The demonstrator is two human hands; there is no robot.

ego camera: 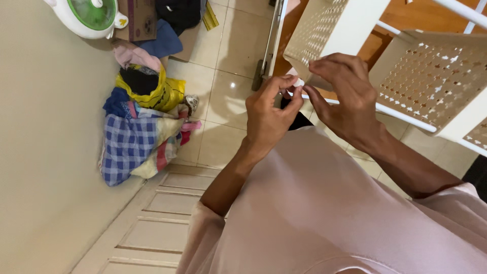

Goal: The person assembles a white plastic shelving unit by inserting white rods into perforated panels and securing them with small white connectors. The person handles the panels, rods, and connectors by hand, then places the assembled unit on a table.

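left hand (268, 117): raised in front of the chest, fingers curled narrow, thumb and forefinger pinching a small white piece (299, 82) at the lower corner of the near basket.
right hand (344, 94): just beside the left, fingertips touching the same white piece and the basket's lower edge; fingers bent, narrow pinch.
white piece: tiny, mostly hidden by fingers, can't tell its exact shape.
near basket (324, 25): cream plastic, perforated wall, tilted, sits on a white rack rail (406, 117).
second basket (431, 76): same kind, to the right, along the same rail, star-like holes.
shirt (324, 213): pale pink, fills lower frame.
floor (228, 61): beige tiles.
clothes pile (142, 127): against the wall at floor's left edge, blue check cloth, yellow bag.
fan (91, 15): white and green, top left corner of floor.
door panel (157, 223): cream, lower left.
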